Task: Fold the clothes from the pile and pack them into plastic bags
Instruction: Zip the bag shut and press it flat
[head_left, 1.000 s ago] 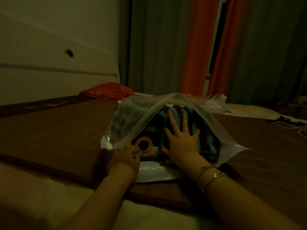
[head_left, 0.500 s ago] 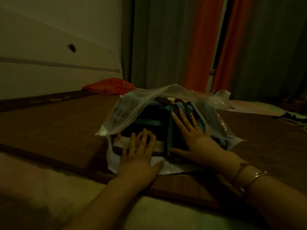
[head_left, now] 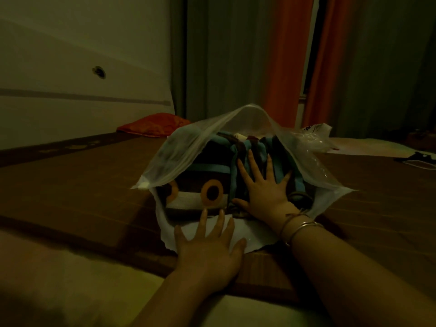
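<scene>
The left hand [head_left: 207, 253] has slid back off the folded clothes [head_left: 200, 185] and now lies flat, fingers straight, on the lower lip of the plastic bag [head_left: 179, 147], pinning it to the bed [head_left: 70, 197]. Beyond it, the right hand [head_left: 264, 192], fingers spread, keeps pressing the striped bundle deeper inside. The clothes look nearly seated; sealing likely comes next.
</scene>
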### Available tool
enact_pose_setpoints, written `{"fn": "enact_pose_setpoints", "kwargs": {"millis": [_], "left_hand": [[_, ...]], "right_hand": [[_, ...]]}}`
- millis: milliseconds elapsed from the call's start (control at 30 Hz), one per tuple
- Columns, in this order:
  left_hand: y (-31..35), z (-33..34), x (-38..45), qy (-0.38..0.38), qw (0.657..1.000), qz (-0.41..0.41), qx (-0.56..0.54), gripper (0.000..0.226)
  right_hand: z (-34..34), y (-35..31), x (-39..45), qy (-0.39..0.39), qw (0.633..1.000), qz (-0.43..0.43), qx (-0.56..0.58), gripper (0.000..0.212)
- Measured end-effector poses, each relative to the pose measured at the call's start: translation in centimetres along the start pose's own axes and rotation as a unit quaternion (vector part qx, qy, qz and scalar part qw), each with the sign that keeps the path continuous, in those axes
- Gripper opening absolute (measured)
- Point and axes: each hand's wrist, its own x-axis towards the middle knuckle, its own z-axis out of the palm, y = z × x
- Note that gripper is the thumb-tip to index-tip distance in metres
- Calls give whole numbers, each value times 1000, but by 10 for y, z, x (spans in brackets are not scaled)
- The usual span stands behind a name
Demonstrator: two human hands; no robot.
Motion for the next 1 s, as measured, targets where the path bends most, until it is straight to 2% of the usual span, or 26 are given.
{"fn": "enact_pose_setpoints", "kwargs": {"millis": [133,167,233,267,333,433,533,600,667,800,900,1000], "left_hand": [[-1,-7,-6,7,999,16,-38,57],[-1,-10,-11,24,997,28,-69,55],[-4,-17,-25,80,973,46,-213,47],[-7,-23,-33,113,945,46,-302,41],[-17,-41,-51,170,889,25,-425,25],[-44,-70,-75,242,827,-22,-508,40],[-71,-91,-90,298,798,-107,-513,54],[-81,-100,-91,264,785,-174,-532,57],[-88,-106,-85,193,772,-218,-565,61],[-91,-115,-69,71,714,-197,-668,54],[-91,-112,-57,49,689,-202,-695,38],[-96,-105,-51,44,674,-212,-706,27]], "right_hand": [[-13,4,-10,-50,998,-19,17,95],[-22,5,-17,-68,997,-27,25,93],[-41,5,-32,-77,995,-44,35,84],[-51,3,-41,-56,997,-50,34,79],[-71,-8,-55,33,996,-75,24,66],[-103,-41,-66,162,976,-147,-12,53],[-128,-76,-65,227,955,-191,13,68],[-145,-98,-64,236,948,-215,14,77],[-154,-116,-62,216,952,-215,-29,79],[-158,-125,-59,155,962,-200,-104,58],[-155,-124,-60,107,966,-201,-123,44],[-153,-125,-61,142,963,-216,-81,28]]}}
